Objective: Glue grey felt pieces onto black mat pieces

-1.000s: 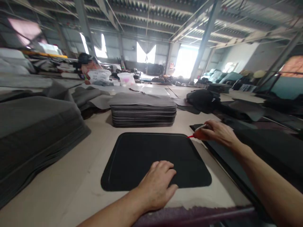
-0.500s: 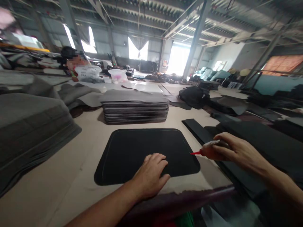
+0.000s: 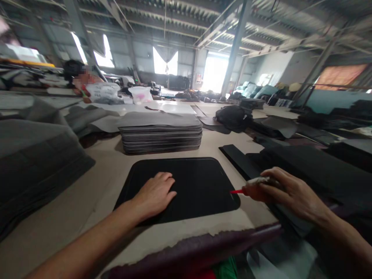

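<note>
A black panel (image 3: 192, 186) with rounded corners and a thin pale line along its edge lies flat on the table. On its left half rests my left hand (image 3: 157, 193), palm down, fingers stretched out and holding nothing. My right hand (image 3: 286, 190) is wrapped round a squeeze bottle (image 3: 255, 188) with a long red nozzle, tilted nearly level. The nozzle's tip is at the panel's right edge, by the pale line; whether it touches I cannot tell. My fingers hide much of the bottle.
Behind the panel stands a stack of grey sheets (image 3: 161, 137). A larger grey pile (image 3: 37, 162) is at the left; dark strips (image 3: 236, 157) and black pieces (image 3: 314, 166) lie at the right. A co-worker (image 3: 78, 77) is far left beside white bags (image 3: 103, 93). The table's front edge (image 3: 203, 248) is ragged.
My left hand has slid left and away from me across the panel. The nozzle tip has moved a little toward me along the panel's right edge. The view has shifted slightly.
</note>
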A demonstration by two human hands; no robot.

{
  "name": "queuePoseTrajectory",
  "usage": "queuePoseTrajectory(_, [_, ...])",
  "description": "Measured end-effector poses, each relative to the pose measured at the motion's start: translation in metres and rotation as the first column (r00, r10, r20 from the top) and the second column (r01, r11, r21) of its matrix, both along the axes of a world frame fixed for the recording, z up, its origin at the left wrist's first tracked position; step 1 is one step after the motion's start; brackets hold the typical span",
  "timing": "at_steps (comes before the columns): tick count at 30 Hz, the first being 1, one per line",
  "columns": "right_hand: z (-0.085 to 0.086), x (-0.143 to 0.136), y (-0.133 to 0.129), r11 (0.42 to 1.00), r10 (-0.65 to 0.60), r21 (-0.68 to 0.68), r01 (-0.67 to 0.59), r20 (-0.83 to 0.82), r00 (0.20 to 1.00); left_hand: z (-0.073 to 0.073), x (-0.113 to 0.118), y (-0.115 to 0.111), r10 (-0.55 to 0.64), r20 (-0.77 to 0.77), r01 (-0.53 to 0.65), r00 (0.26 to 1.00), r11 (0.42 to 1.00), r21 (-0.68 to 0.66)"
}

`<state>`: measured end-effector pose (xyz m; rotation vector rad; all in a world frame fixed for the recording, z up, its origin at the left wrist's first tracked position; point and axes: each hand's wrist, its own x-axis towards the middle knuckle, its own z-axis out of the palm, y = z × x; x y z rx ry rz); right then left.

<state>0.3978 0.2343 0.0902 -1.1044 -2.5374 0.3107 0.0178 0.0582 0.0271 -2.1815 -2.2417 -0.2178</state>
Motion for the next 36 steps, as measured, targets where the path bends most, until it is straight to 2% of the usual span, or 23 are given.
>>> queuePoseTrajectory(3, [-0.003, -0.021, 0.018, 0.992, -0.022, 0.122, 0.021, 0.013, 1.000, -0.009, -0.038, 0.002, 0.078, -0.075, -0.076, 0.994, 0.996, 0.038])
queuePoseTrajectory(6, [-0.007, -0.044, 0.041, 0.982, -0.058, 0.182, 0.050, 0.039, 0.998, -0.023, -0.055, 0.000, 0.095, -0.108, -0.086, 0.990, 0.992, 0.090])
queuePoseTrajectory(9, [-0.010, -0.067, 0.062, 0.972, -0.117, 0.216, 0.099, 0.074, 0.990, -0.030, -0.057, -0.001, 0.098, -0.115, -0.082, 0.989, 0.988, 0.133])
queuePoseTrajectory(13, [-0.010, -0.093, 0.084, 0.956, -0.166, 0.261, 0.134, 0.102, 0.981, -0.032, -0.056, -0.001, 0.094, -0.110, -0.075, 0.990, 0.984, 0.162])
queuePoseTrajectory(18, [-0.009, -0.106, 0.090, 0.961, -0.140, 0.250, 0.115, 0.084, 0.987, -0.034, -0.059, -0.002, 0.101, -0.102, -0.081, 0.990, 0.979, 0.185])
queuePoseTrajectory(23, [-0.002, -0.088, 0.075, 0.963, -0.124, 0.251, 0.095, 0.102, 0.987, -0.036, -0.059, -0.001, 0.094, -0.096, -0.073, 0.991, 0.977, 0.198])
queuePoseTrajectory(29, [0.011, -0.045, 0.041, 0.993, -0.047, 0.112, 0.036, 0.090, 0.995, -0.038, -0.060, 0.000, 0.092, -0.099, -0.069, 0.991, 0.975, 0.212])
queuePoseTrajectory(33, [0.010, -0.015, 0.015, 0.998, -0.020, 0.058, 0.018, 0.041, 0.999, -0.039, -0.060, 0.000, 0.093, -0.102, -0.070, 0.990, 0.975, 0.210])
queuePoseTrajectory(36, [0.006, 0.004, -0.003, 0.998, 0.004, -0.055, -0.005, -0.017, 1.000, -0.039, -0.060, 0.000, 0.096, -0.104, -0.073, 0.990, 0.976, 0.207])
